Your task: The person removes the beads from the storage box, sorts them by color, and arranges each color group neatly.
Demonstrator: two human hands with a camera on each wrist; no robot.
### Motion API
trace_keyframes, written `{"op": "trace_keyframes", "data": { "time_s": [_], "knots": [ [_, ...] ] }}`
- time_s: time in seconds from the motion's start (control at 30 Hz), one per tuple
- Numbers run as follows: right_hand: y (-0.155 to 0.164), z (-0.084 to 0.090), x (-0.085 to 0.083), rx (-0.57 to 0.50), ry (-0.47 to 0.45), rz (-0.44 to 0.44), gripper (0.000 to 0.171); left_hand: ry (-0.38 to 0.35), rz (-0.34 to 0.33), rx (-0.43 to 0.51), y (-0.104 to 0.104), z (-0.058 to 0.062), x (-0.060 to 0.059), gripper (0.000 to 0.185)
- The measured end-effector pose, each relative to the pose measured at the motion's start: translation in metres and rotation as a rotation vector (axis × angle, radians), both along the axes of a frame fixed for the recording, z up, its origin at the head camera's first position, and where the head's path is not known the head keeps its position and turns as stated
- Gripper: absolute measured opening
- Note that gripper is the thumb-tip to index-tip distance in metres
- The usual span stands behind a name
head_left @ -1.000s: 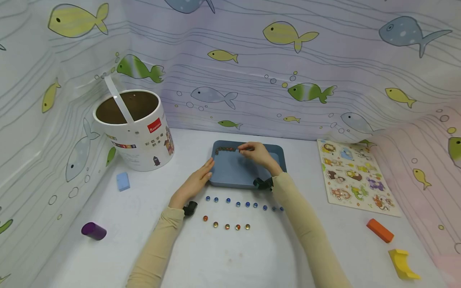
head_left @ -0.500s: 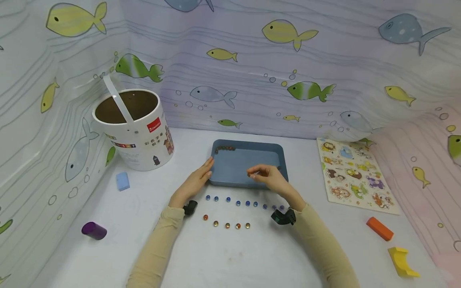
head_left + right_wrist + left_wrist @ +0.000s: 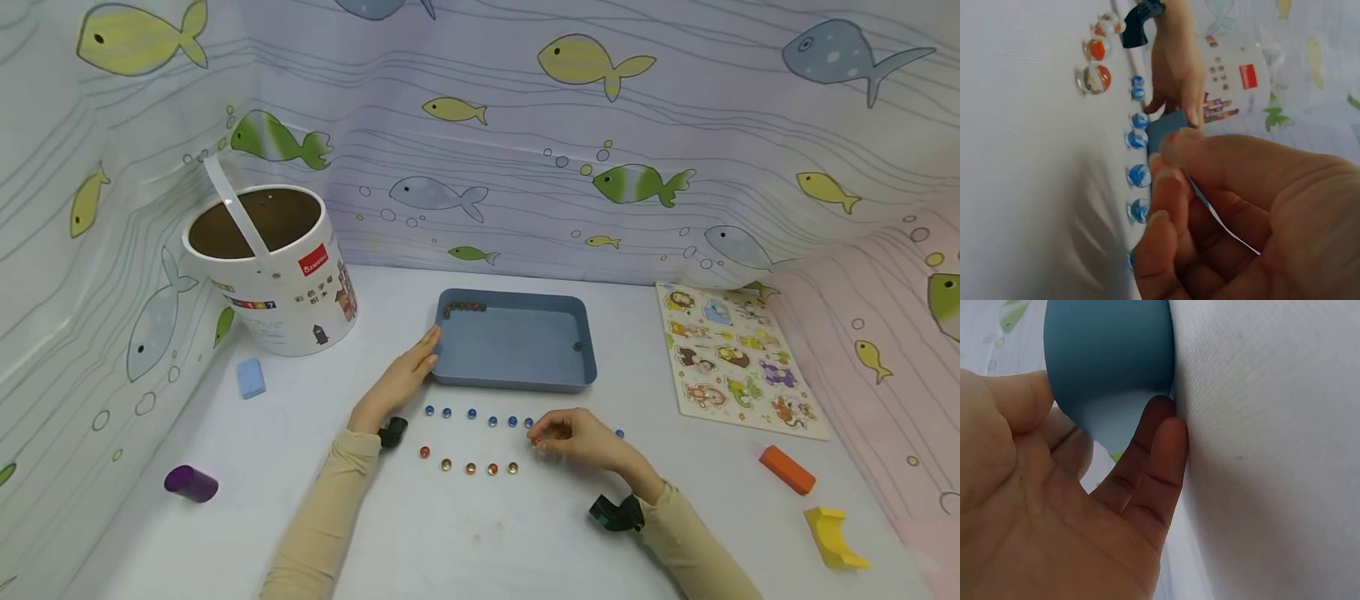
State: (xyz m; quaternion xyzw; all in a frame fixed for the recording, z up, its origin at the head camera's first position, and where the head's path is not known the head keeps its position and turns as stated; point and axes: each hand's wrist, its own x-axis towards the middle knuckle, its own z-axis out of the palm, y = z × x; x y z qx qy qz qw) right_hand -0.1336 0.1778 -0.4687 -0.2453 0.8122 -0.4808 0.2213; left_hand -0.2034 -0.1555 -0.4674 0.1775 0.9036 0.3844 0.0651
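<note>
My right hand point(image 3: 581, 437) is over the row of blue marbles in front of the tray, pinching a reddish marble point(image 3: 1172, 137) between thumb and fingertips; the fingers hide most of it. Part of the blue row is covered by this hand; a blue marble point(image 3: 472, 413) shows to its left. My left hand point(image 3: 397, 379) rests against the left side of the blue-grey tray point(image 3: 517, 386), its fingers point(image 3: 1166, 456) extended along the outer wall at table level. Inside the tray, several brownish marbles point(image 3: 465, 307) line the back left corner, and one dark marble point(image 3: 577, 346) lies near the right wall.
Nearer me runs a row of orange and amber marbles point(image 3: 470, 468). A white bucket point(image 3: 277, 308) stands back left, near a light blue block point(image 3: 251, 379) and a purple cylinder point(image 3: 192, 483). At right lie an animal puzzle board point(image 3: 738, 358), an orange block point(image 3: 787, 470) and a yellow arched block point(image 3: 834, 540).
My right hand has carried the pinched marble from the end of the tray's back row, forward over the front rim, to the blue marbles. The left hand stays at the tray's side.
</note>
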Motion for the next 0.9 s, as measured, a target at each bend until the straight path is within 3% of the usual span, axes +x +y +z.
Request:
{"op": "trace_keyframes", "data": {
  "time_s": [0.27, 0.9],
  "knots": [
    [-0.006, -0.007, 0.007, 0.111, 0.095, 0.073, 0.008, 0.003, 0.002, 0.013, 0.001, 0.0, 0.0, 0.054],
    [-0.013, -0.004, 0.013, 0.134, 0.096, 0.119, 0.012, 0.004, -0.004, 0.007, -0.001, -0.001, 0.0, 0.053]
  ]
}}
